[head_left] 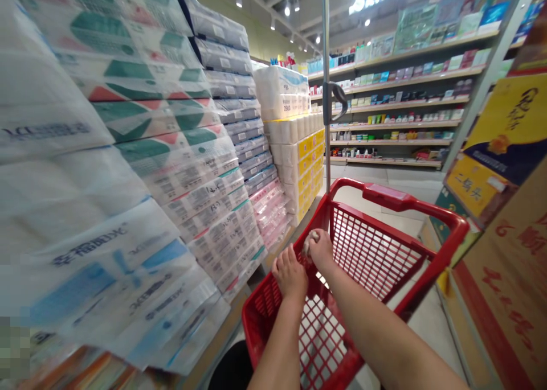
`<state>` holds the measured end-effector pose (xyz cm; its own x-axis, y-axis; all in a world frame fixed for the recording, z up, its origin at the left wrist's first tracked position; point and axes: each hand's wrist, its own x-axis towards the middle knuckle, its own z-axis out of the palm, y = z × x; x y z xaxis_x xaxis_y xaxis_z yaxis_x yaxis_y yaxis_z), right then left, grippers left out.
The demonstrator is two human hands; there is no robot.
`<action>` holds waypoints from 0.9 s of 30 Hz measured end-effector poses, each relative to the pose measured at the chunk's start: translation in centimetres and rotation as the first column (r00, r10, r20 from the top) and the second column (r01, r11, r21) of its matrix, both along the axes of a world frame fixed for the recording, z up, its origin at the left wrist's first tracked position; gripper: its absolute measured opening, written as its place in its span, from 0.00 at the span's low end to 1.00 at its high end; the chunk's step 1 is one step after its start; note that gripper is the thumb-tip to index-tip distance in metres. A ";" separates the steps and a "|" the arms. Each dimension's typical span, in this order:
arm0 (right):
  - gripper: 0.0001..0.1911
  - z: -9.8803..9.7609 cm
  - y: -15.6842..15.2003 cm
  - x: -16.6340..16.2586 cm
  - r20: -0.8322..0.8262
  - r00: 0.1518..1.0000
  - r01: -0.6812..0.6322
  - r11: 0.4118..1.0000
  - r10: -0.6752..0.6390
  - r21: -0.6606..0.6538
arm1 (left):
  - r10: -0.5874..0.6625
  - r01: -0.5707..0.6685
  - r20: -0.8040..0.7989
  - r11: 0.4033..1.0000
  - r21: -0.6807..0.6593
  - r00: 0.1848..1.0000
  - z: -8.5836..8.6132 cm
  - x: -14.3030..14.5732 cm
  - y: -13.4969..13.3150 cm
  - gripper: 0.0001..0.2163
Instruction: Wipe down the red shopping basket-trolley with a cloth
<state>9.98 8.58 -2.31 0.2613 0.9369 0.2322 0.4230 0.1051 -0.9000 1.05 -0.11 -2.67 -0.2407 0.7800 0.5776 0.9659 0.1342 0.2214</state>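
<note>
A red wire shopping cart [427, 219] stands in front of me in a shop aisle. My left hand [289, 273] rests on the cart's left rim with its fingers curled shut over the edge. Just beyond it, my right hand [320, 249] is closed at the same rim, with a small pale lump [308, 242] showing at its fingertips; I cannot make out what the lump is. Both forearms reach in from the bottom of the view over the cart's basket.
Tall stacks of wrapped tissue and toilet-paper packs [171, 168] line the left side close to the cart. A metal pole with a grey handle [327, 94] rises behind the cart. Yellow and brown cartons [499, 168] stand at the right. Stocked shelves [397, 105] run across the back.
</note>
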 end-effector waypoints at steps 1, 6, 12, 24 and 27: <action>0.13 -0.2 -0.1 -0.2 0.009 1.000 -0.012 1.000 0.012 -0.026 | -0.003 0.003 0.003 1.000 -0.007 1.000 0.0 0.0 0.0 0.23; 0.08 -0.6 -0.6 -1.0 0.001 0.999 -0.043 0.990 0.043 -0.133 | -0.011 0.011 -0.004 1.000 -0.029 1.000 0.1 0.1 0.0 0.25; 0.09 0.6 -0.7 -0.3 0.045 0.998 -0.034 0.999 0.032 0.031 | 0.000 0.000 -0.017 1.000 -0.014 1.000 0.1 0.2 0.1 0.24; 0.08 1.2 -1.2 -1.1 0.047 0.996 -0.083 0.997 0.082 0.004 | 0.009 -0.009 -0.034 1.000 -0.004 0.999 0.0 0.1 0.0 0.23; 0.08 1.3 -1.1 -1.0 0.048 0.997 -0.070 0.995 0.067 0.064 | 0.004 -0.005 -0.040 1.000 -0.006 0.999 0.0 0.1 0.0 0.24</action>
<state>9.01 7.45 -1.03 0.1845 0.9347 0.3038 0.4531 0.1935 -0.8702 1.16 -0.12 -2.67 -0.2210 0.7824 0.5823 0.9734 0.1397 0.1817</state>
